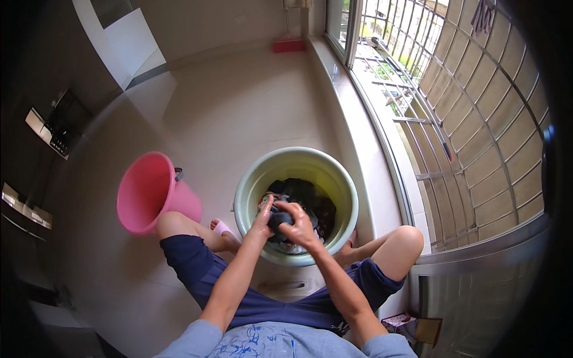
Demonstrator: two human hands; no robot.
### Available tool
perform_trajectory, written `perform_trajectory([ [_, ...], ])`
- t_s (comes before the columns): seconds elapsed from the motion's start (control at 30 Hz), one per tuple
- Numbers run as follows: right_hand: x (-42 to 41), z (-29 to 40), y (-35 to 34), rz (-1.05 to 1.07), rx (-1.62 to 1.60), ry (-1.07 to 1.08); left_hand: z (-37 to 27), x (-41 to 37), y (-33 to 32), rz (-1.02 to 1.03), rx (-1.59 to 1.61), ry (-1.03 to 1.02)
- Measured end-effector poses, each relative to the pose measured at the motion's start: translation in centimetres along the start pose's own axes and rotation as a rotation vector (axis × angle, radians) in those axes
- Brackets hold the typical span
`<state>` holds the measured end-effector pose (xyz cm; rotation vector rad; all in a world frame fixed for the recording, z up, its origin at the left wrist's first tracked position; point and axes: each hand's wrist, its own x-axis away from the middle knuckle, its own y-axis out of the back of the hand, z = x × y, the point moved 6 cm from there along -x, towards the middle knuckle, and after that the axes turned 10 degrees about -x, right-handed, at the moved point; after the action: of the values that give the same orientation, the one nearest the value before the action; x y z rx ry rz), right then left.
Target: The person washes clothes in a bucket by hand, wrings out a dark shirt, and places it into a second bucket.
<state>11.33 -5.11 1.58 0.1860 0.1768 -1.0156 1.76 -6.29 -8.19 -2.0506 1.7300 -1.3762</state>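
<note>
Both wet hands meet above a large pale green plastic tub (250, 179) that stands between my knees. My right hand (299, 226) curls its fingers around a bunched dark cloth (280, 219). Against the cloth's left side presses my left hand (265, 219), its fingers fairly straight and pointing away from me. Below them in the tub lie dark garments (302, 190) in water, and a light patterned cloth (286, 246) shows near the front wall. The hands partly hide the bunched cloth and the laundry under it.
A pink plastic bucket (183, 197) stands tilted in view, left of the tub. To the right runs a tiled window ledge (358, 134) with metal window bars (452, 103) beyond. A red dustpan (288, 45) rests by the far wall. A small box (400, 323) sits at lower right.
</note>
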Motion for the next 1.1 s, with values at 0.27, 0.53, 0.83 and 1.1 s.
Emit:
perform_trajectory([
  [0.27, 0.1, 0.7, -0.4, -0.241, 0.538, 0.094, 2.8, -0.9, -2.3, 0.274, 0.221, -0.115],
  [0.53, 0.1, 0.8, -1.1, -0.14, 0.479, -0.066, 2.4, -1.9, 1.5, 0.075, 0.019, -0.128],
  [0.83, -1.4, -0.5, 3.3, -0.301, 0.491, -0.025, -0.2, 2.8, -3.5, -0.058, -0.103, -0.13],
  [1.1, -1.9, 2.4, 4.3, -0.085, -0.143, -0.237, -6.6, 8.3, -3.9, -0.143, -1.213, -0.59],
])
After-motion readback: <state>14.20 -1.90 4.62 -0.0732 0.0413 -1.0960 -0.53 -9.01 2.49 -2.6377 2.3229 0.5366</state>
